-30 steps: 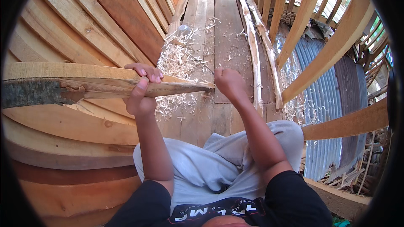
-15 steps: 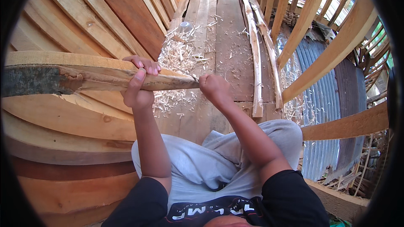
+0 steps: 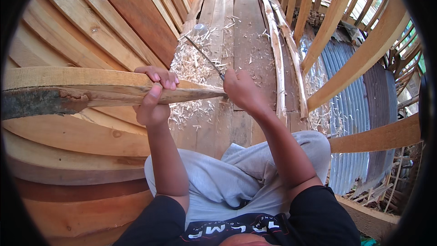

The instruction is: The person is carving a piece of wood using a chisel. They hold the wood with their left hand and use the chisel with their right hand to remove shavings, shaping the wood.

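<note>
A long piece of timber [image 3: 100,81] comes in from the left, with a dark bark strip on its near side and a tapered, pale-cut end in front of me. My left hand [image 3: 154,93] is closed round it near the taper, thumb on the near side and fingers over the far edge. At the tip, my right hand [image 3: 241,90] is closed on a knife; its handle is hidden in the fist. The long, thin blade [image 3: 202,53] points away to the far left, above the timber's end.
Wood shavings [image 3: 191,64] lie on the plank floor [image 3: 248,64], with a small grey cup [image 3: 199,29] among them. Two pale poles [image 3: 276,54] lie along the right. Upright slats [image 3: 330,27] stand beside corrugated metal sheets [image 3: 343,95]. Curved boards [image 3: 91,130] line the left.
My right hand has moved slightly right and the knife blade, hardly visible before, now stands out away from the timber. The timber and my left hand have shifted slightly nearer.
</note>
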`<state>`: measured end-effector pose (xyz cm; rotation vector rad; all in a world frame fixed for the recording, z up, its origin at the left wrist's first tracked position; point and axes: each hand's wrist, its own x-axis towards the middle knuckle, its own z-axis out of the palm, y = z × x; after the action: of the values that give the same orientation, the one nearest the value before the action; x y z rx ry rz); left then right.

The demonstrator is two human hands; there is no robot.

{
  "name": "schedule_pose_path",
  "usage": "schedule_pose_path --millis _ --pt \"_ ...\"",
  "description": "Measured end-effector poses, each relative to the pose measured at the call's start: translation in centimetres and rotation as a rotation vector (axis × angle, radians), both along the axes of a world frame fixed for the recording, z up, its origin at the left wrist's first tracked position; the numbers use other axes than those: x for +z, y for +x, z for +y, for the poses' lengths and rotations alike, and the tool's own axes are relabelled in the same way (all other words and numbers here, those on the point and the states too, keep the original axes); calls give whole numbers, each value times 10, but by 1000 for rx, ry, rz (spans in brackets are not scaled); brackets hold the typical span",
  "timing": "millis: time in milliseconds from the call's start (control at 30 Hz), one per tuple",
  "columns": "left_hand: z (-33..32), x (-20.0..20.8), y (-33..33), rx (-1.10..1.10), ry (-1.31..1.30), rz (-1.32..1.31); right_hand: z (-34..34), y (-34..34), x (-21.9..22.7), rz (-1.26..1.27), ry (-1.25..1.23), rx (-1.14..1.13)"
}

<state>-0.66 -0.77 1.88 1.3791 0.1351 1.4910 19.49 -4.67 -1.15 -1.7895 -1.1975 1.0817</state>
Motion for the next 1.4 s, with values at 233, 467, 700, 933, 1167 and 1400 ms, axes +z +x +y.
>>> schedule_pose_path --millis 233,467,700,933,1167,1400 --pt "-2 1 9 79 -56 -47 10 -21 -80 -204 5 -40" --pt "2 0 0 40 -8 -25 -3 -21 -11 -64 35 34" --pt "-2 -1 7 -31 -2 -18 13 -24 -92 -320 84 -95" --pt "-3 2 13 38 -10 -1 23 -17 -102 -466 149 -102" --pt "-3 1 6 11 10 2 27 -15 -112 -584 282 -78" --pt "4 0 0 -62 12 -2 22 1 -92 -738 241 -65"
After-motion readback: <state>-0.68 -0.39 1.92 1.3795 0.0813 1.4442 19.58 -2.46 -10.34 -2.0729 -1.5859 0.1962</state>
